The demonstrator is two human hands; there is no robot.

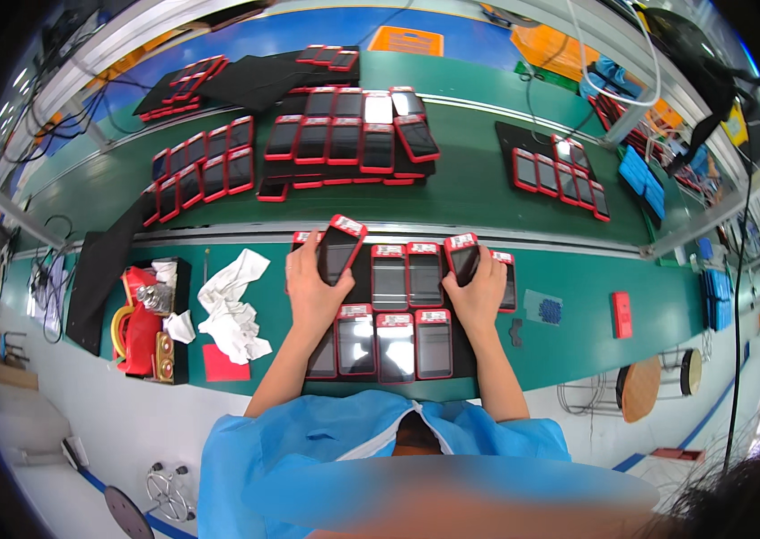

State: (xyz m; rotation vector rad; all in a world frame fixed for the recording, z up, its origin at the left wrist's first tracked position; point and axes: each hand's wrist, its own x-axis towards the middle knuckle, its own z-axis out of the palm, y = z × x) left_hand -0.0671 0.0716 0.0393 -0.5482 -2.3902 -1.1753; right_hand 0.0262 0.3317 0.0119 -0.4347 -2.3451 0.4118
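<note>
blue smock (263, 445), tilted red-framed handset (340, 251) between left fingers (307, 255)

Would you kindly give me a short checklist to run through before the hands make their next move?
1. Left hand has a grip on a red-framed handheld device: ok, thumb and fingers at opposite edges.
2. Right hand has a grip on another red-framed device: ok, held likewise.
3. Both held devices squared with their neighbours: not ok, their top ends lean toward each other.
4. Front-row devices screen up on the black mat: ok, side by side.
5. Crumpled white cloth or paper apart from the mat: ok, it lies to the left.
6. Held screens free of marks: cannot tell, too small to see.
</note>
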